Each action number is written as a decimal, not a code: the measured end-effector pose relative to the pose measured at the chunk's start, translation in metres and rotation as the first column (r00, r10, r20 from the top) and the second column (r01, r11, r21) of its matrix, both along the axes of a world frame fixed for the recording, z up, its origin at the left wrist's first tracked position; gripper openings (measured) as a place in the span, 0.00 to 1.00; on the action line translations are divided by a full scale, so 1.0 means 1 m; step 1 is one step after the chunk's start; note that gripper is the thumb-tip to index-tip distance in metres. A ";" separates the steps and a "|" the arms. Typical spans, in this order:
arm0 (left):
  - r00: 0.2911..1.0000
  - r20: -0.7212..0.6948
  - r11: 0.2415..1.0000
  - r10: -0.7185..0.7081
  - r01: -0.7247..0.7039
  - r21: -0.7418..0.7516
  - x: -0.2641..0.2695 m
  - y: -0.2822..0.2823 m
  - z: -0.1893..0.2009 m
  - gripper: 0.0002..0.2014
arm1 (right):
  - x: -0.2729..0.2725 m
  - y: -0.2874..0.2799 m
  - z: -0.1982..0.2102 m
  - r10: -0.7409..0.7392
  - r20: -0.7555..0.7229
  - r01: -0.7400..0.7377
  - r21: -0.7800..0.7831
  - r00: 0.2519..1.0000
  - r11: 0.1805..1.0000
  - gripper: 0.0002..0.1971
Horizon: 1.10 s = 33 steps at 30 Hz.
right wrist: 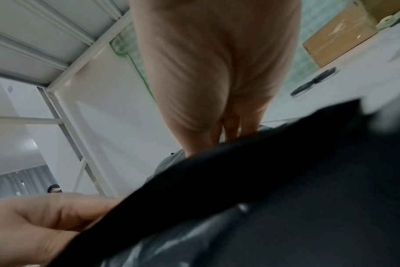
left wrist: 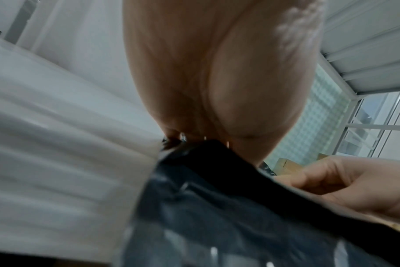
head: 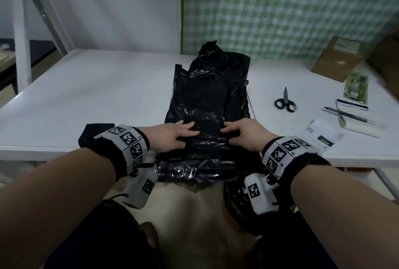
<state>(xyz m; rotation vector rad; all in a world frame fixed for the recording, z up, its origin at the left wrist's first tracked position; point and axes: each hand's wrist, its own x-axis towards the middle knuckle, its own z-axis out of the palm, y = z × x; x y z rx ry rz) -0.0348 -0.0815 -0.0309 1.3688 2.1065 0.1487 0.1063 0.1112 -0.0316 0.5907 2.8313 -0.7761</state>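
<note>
A long black plastic bag (head: pixel 205 96) lies lengthwise on the white table (head: pixel 86 96), its near end hanging over the front edge. Something dark and flat shows through it. My left hand (head: pixel 174 136) and right hand (head: pixel 239 132) rest on the near part of the bag, fingertips pointing toward each other with a short gap between. The left fingers lie fairly straight; the right fingers are a little bent. In the left wrist view the palm (left wrist: pixel 217 72) presses on the bag (left wrist: pixel 217 216). The right wrist view shows that palm (right wrist: pixel 217 72) over the bag (right wrist: pixel 286 198).
Scissors (head: pixel 285 102), a pen (head: pixel 349 115), a notepad (head: pixel 362 127), a printed slip (head: pixel 319 137), a green packet (head: pixel 356 89) and a cardboard box (head: pixel 336 59) lie to the right. A black scrap (head: pixel 92 133) sits at the front left. A white post (head: pixel 20 31) stands at far left.
</note>
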 end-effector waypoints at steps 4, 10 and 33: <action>1.000 -0.012 0.996 0.003 -0.002 0.084 0.007 -0.014 -0.002 0.28 | 0.018 -0.003 -0.003 -0.042 -0.076 0.044 0.017 0.996 0.999 0.14; 0.993 -0.032 0.965 0.109 -0.098 0.245 0.025 -0.027 -0.006 0.33 | 0.036 -0.017 -0.006 -0.025 -0.065 0.025 0.009 0.998 1.000 0.12; 0.540 0.480 0.475 0.691 -0.841 0.261 0.043 -0.053 -0.016 0.11 | 0.012 -0.108 -0.010 0.147 -0.222 -0.158 -0.032 0.964 0.987 0.08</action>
